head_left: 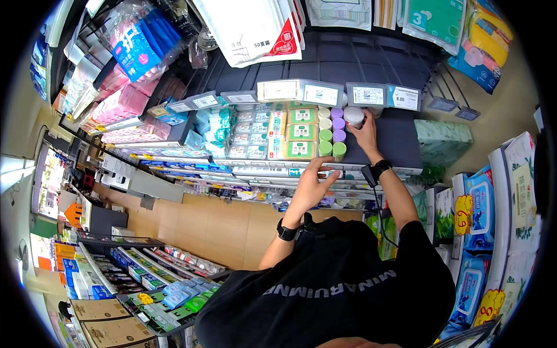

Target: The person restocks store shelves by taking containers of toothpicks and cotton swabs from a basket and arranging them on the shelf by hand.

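My right hand [365,134] is on the shelf, its fingers curled round a round container with a greyish-white lid [353,115]. To the left of it stand short rows of small round tubs with purple lids [337,123] and green lids [325,148]; pale cream lids [324,113] show farther back. My left hand [315,184] hovers at the shelf's front edge near the green-lidded tubs, fingers apart and holding nothing visible. Left of the tubs are stacked green-and-yellow boxes [301,132]. A dark band sits on each wrist.
Price tags [369,95] run along the rail above the shelf. Large white packs [255,32] hang overhead on hooks. Packs of wipes [480,211] stand at the right. Behind my left arm are a tiled floor [214,223] and another loaded shelf unit [168,301].
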A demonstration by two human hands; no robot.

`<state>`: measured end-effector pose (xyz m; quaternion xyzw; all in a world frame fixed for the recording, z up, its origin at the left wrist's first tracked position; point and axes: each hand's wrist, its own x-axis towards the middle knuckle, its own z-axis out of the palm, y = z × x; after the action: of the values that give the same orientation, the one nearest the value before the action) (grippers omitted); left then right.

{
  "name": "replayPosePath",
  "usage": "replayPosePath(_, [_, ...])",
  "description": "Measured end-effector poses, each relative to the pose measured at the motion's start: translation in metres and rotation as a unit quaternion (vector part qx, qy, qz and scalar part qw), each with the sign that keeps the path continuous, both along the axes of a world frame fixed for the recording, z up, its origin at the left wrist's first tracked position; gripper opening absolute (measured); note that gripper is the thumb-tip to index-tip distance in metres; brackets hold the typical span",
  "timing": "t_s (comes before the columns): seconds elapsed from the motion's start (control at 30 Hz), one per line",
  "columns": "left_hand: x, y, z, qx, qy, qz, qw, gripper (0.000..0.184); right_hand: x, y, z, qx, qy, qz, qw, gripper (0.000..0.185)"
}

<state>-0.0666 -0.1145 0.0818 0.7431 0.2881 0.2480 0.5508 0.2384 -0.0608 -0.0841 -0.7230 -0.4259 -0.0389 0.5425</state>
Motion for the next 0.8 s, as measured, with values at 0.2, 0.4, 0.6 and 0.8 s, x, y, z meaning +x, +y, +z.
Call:
replayPosePath(0.2, [-0.001, 0.001, -0.003, -0.011, -0.009, 0.001, 1.0, 0.041, -0.001, 0.002, -0.002, 0.01, 0.027, 0.011, 1.0, 0.076])
replayPosePath(0.4, [-0.004, 0.007, -0.012, 0.025, -0.007, 0.01, 1.0, 0.04, -0.006, 0.005, -0.002, 0.007, 0.0, -0.016, 1.0, 0.075])
replayPosePath(0.6, [-0.01, 0.006, -0.013, 0.043, -0.007, 0.028, 0.999, 0.04, -0.009, 0.005, -0.001, 0.007, 0.022, 0.001, 1.0, 0.089])
replayPosePath(0.8, [-0.02, 0.004, -0.011, 0.056, -0.059, 0.047, 0.996, 0.035, -0.014, -0.032, 0.011, -0.012, 0.083, 0.013, 0.996, 0.094])
